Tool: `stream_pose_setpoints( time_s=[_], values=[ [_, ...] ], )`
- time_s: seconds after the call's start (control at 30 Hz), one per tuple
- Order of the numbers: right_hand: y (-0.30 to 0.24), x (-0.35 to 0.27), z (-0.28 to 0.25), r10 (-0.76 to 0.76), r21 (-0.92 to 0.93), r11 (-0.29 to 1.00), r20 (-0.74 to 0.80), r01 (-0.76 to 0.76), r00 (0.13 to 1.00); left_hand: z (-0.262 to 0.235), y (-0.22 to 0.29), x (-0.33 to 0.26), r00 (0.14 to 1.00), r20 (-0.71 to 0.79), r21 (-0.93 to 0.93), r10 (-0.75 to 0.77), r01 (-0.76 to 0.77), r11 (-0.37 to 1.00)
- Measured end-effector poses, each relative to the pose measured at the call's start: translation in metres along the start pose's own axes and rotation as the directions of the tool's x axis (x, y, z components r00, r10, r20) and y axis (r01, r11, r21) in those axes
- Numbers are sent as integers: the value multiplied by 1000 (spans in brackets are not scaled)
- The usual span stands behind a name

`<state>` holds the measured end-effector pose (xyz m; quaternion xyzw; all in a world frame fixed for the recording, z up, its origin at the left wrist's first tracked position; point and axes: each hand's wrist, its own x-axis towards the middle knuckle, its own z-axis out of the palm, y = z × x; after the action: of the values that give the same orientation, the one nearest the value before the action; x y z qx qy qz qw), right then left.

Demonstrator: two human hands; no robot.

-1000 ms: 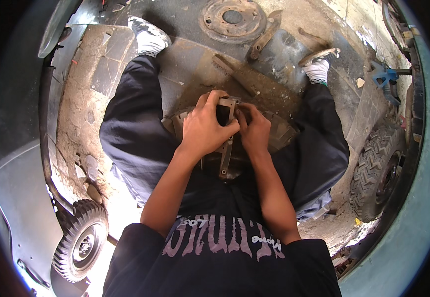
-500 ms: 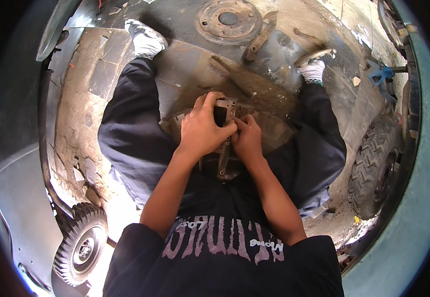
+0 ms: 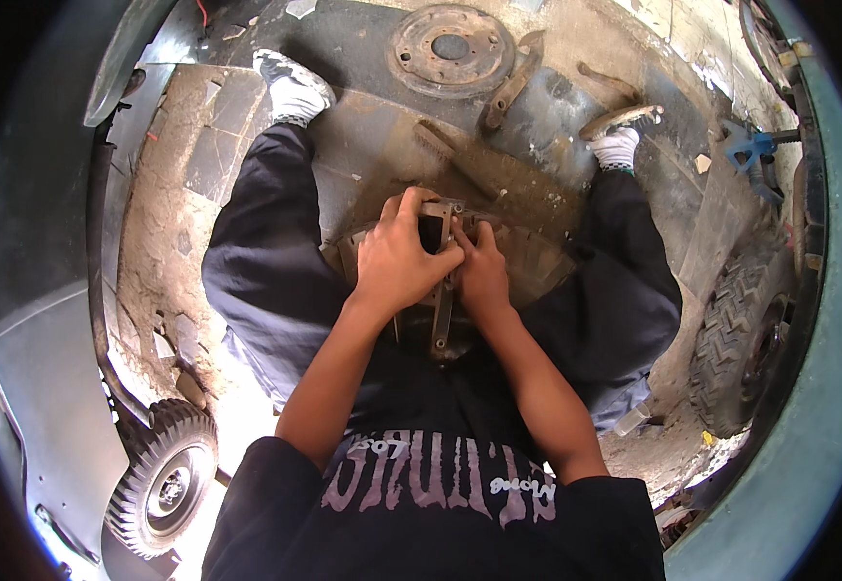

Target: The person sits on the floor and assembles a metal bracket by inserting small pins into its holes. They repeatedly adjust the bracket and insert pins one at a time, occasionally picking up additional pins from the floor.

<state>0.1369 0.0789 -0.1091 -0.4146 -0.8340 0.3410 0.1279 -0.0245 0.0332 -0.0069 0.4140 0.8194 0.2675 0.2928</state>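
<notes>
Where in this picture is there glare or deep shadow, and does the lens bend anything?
Head view: glare bleaches the floor beside the lower-left wheel; head view: around the lower end of the metal bracket, it is too dark for fine detail; head view: the fisheye lens bows the blue-green panel along the right rim, and the corners are black.

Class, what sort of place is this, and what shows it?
Most likely a vehicle repair space, perhaps a garage: a worn metal wheel disc lies on the dirty floor, a treaded tyre shows at the left, and a painted panel, seemingly vehicle bodywork, runs along the right edge.
</notes>
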Motion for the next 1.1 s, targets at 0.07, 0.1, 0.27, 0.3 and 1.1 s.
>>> stream_pose_setpoints(
  time_s=[0.07,0.1,0.27,0.3,1.1],
  values=[
    [5,-7,5,1,-18,1000,9,-1,1000,1,-2,-2,1000,7,1,-1,1,1000],
    [6,-12,-2,17,-42,999,42,-16,999,2,-3,-4,1000,3,2,-1,1,1000],
    [0,2,-1,57,-5,998,-28,-57,998,2,-3,-4,1000,-16,25,10,-9,1000],
    [-2,-1,2,40,1,999,-25,-40,999,2,-3,-1,1000,-21,5,18,-18,1000],
    [-4,-28,-4,8,28,1000,18,-8,1000,10,-12,-2,988,-131,-73,84,-94,993]
  ],
)
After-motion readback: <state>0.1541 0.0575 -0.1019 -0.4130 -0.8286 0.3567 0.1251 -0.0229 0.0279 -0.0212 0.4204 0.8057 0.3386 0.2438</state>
